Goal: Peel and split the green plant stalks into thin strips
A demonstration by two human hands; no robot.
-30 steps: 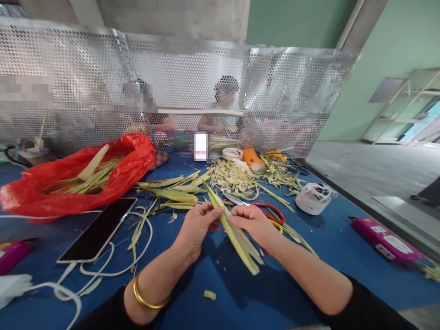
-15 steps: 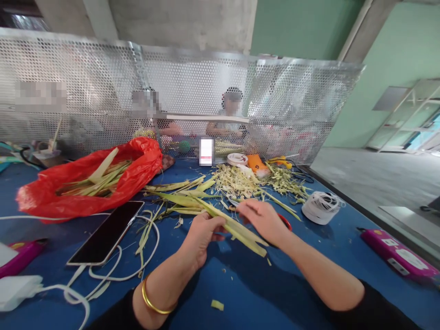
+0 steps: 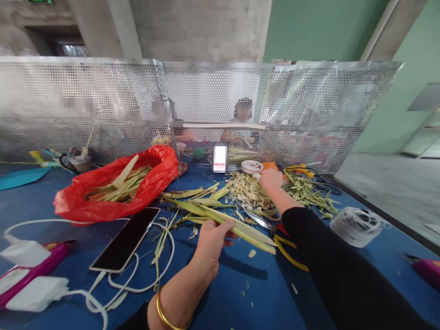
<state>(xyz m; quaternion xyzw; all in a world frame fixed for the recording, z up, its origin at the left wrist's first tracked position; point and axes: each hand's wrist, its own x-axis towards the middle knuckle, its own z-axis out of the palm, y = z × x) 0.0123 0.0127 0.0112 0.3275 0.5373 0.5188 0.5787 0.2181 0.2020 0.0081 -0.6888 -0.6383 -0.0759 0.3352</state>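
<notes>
My left hand (image 3: 212, 243) is closed around a long pale-green corn husk (image 3: 249, 229), pinching it with the thumb on top; its split end points right. My right hand (image 3: 271, 181) reaches far forward over a heap of pale husk scraps (image 3: 245, 190), beside a white tape roll (image 3: 252, 166) and an orange packet (image 3: 270, 165). Its fingers are turned away, so what they touch is hidden. Scissors (image 3: 261, 221) with a red handle lie on the table, partly under my right sleeve. A yellow curved strip (image 3: 292, 259) lies near them.
On the left are a red plastic bag (image 3: 74, 201) of husks, a phone (image 3: 125, 240) with white cables, and a purple power strip (image 3: 62, 254). A white roll (image 3: 355, 229) stands right. Behind, a perforated metal screen (image 3: 213, 91) separates people seated beyond it.
My right hand has left the area beside the husk and moved forward to the scrap heap, uncovering the scissors. My left hand still holds the husk. The view has shifted left.
</notes>
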